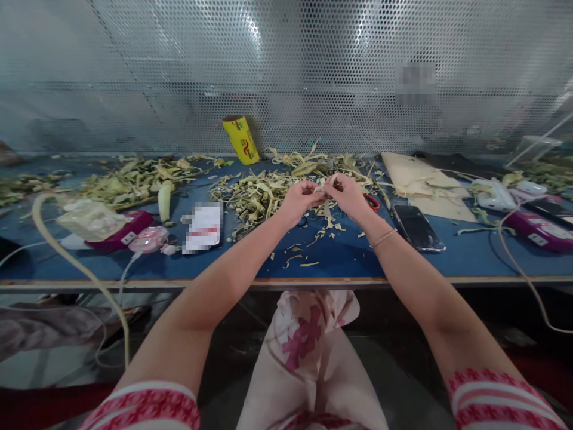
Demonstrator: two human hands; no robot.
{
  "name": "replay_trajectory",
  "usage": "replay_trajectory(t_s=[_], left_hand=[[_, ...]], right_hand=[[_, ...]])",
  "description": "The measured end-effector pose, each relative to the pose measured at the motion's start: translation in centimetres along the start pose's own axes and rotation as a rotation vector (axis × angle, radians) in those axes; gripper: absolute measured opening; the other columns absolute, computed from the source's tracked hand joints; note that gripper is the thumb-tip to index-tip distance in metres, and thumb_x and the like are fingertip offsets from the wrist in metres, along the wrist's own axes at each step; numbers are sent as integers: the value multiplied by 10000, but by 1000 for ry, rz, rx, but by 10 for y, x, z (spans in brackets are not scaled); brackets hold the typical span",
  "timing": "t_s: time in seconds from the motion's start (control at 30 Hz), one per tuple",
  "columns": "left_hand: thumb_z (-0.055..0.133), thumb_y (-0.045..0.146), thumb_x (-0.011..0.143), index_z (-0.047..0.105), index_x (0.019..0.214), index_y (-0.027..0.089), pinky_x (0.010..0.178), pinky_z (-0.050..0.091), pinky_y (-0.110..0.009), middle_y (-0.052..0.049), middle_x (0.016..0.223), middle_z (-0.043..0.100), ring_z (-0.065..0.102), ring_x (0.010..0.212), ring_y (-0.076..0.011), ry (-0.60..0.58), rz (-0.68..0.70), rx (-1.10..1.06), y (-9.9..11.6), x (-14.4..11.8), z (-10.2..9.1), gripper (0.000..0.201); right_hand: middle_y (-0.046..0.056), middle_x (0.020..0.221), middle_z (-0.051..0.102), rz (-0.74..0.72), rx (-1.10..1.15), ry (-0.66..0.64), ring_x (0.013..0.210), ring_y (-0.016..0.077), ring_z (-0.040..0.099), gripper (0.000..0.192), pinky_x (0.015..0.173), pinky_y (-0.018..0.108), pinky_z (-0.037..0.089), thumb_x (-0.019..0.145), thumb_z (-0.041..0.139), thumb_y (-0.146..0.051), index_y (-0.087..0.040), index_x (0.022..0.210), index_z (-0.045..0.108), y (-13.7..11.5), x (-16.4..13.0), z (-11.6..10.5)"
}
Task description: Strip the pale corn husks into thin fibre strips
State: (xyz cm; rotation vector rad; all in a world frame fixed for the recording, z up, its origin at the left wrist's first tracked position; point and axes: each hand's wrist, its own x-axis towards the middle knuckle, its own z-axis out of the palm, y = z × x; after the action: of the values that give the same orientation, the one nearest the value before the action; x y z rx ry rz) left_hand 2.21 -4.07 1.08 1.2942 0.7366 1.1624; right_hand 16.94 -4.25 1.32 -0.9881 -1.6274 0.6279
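Observation:
My left hand [299, 202] and my right hand [348, 196] meet over the middle of the blue table, fingertips close together. Both are closed in a pinch on a small pale piece of plant matter [319, 189]; its exact kind is too small to tell. Beneath and to the left of them spreads a pile of green-yellow plant pieces [253, 200], with dry husks [308, 164] behind. Thin peeled scraps [331, 224] lie scattered just below my hands. Beside my right hand, scissors with a red handle [371, 202] are partly hidden.
A smartphone [418, 228] and a sheet of brown cardboard [425, 179] lie to the right. A yellow tube [242, 140] leans on the perforated metal wall [304, 77]. Leftward are a white phone-like item [203, 228], a pink device [151, 239], a purple box [120, 230] and more husks [134, 179].

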Motion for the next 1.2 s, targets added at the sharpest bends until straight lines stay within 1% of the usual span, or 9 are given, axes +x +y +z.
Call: replay_trajectory(t_s=[0.17, 0.3, 0.5, 0.57, 0.7, 0.9, 0.97, 1.07, 1.2], left_hand=[[753, 88, 645, 540, 775, 129, 803, 544, -328, 22, 691, 615, 624, 653, -82, 7, -23, -2, -2, 2, -3, 253], [781, 130, 635, 536, 760, 128, 802, 545, -328, 26, 687, 616, 628, 655, -82, 7, -19, -24, -2, 3, -4, 275], [791, 153, 636, 534, 751, 127, 742, 559, -309, 13, 667, 622, 644, 669, -109, 46, -69, -29, 1, 1, 0, 283], [788, 145, 633, 532, 772, 131, 715, 558, -292, 23, 663, 613, 638, 659, -103, 54, -63, -20, 1, 0, 0, 291], [751, 149, 658, 535, 778, 134, 676, 544, -264, 18, 686, 609, 627, 671, -100, 18, -35, 32, 0, 0, 0, 248], [626, 70, 670, 498, 726, 143, 643, 509, -236, 39, 657, 556, 556, 605, -68, 15, -27, 93, 2, 0, 0, 158], [603, 59, 659, 481, 739, 150, 633, 500, -234, 44, 667, 546, 545, 599, -65, 23, -26, 107, 1, 1, 0, 171], [604, 93, 672, 460, 780, 163, 624, 496, -247, 44, 688, 541, 550, 612, -77, -13, 0, 146, -2, 2, -1, 193], [611, 113, 677, 430, 816, 182, 613, 479, -247, 61, 663, 510, 530, 595, -75, -67, 18, 165, -4, 1, 0, 238]], right_hand=[[-11, 704, 549, 64, 50, 26, 692, 139, 526, 218, 690, 300, 434, 719, 630, -384, -204, 696, 511, 3, 0, 1], [-32, 649, 510, 98, 111, 20, 641, 125, 498, 239, 658, 292, 434, 666, 665, -380, -207, 662, 499, 2, 0, 2], [-25, 696, 510, 67, 205, -4, 645, 110, 490, 264, 664, 291, 450, 624, 689, -334, -200, 582, 465, -2, -2, 2], [-22, 705, 512, 92, 251, -15, 652, 111, 500, 288, 668, 294, 457, 608, 707, -349, -197, 572, 465, -2, -2, 2], [-24, 704, 514, 140, 273, -40, 643, 104, 498, 339, 656, 284, 453, 575, 749, -394, -192, 582, 476, -1, -1, 3], [-17, 690, 523, 196, 299, -31, 635, 115, 497, 336, 646, 290, 467, 678, 694, -492, -201, 706, 527, 6, 2, 5], [-10, 694, 524, 175, 244, -19, 617, 119, 495, 325, 624, 289, 466, 738, 644, -504, -202, 716, 525, 7, 3, 5], [-14, 648, 499, 104, 40, -3, 576, 125, 479, 272, 586, 279, 431, 842, 532, -454, -208, 728, 518, 5, 1, 3], [-13, 627, 486, -38, -247, 76, 621, 142, 470, 226, 633, 275, 384, 894, 434, -321, -212, 700, 475, -2, -3, 3]])
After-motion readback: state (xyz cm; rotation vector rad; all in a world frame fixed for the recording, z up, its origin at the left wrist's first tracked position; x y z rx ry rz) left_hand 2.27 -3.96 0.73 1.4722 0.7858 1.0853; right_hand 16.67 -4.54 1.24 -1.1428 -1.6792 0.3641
